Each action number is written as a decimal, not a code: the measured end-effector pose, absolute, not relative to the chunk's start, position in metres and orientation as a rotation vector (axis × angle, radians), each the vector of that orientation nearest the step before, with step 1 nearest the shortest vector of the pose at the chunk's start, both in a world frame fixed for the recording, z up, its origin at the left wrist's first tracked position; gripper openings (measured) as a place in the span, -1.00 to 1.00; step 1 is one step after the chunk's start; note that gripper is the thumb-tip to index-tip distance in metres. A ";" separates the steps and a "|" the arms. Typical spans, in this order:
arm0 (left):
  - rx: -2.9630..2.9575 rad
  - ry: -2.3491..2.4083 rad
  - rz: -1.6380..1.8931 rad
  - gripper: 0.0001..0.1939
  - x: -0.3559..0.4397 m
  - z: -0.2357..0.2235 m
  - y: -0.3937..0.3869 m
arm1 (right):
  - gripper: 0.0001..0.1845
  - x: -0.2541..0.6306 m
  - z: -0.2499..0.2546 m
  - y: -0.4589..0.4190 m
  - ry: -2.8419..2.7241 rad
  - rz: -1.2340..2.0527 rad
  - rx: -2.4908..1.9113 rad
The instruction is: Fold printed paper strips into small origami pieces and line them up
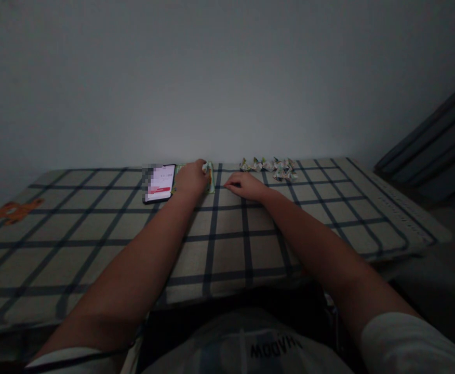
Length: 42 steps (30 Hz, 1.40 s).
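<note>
My left hand [191, 179] is closed over a green patterned paper [212, 182] that lies flat at the back of the table. A small pale scrap, which looks like folded paper [204, 168], shows at its curled fingertips. My right hand [246, 186] rests a little to the right, thumb and fingers pinched together. Whatever may be between them is too small to make out. Several folded paper pieces [266, 165], whitish with green and dark print, sit in a row behind and to the right of that hand.
Left of my left hand lies a phone [162, 182] with its screen lit. An orange flat item [13, 211] is at the table's far left. A checked cloth [227, 228] covers the table, which meets a plain wall [227, 78]. A dark curtain [433, 130] hangs at right.
</note>
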<state>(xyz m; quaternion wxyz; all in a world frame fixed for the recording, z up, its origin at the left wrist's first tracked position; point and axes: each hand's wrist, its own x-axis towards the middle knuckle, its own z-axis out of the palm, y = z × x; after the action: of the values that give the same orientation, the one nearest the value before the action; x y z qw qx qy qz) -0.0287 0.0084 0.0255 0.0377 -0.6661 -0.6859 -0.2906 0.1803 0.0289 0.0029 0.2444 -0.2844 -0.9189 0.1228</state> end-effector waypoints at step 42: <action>-2.201 -2.018 -0.713 -0.49 -0.019 0.017 0.006 | -0.72 0.180 0.007 0.027 -2.526 0.325 -0.810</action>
<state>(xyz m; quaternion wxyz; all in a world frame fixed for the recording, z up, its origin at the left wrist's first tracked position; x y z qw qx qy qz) -0.0191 0.0058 0.0165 0.0359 -0.7165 -0.6569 -0.2320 0.1797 0.0271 0.0066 0.2323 -0.2949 -0.9193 0.1182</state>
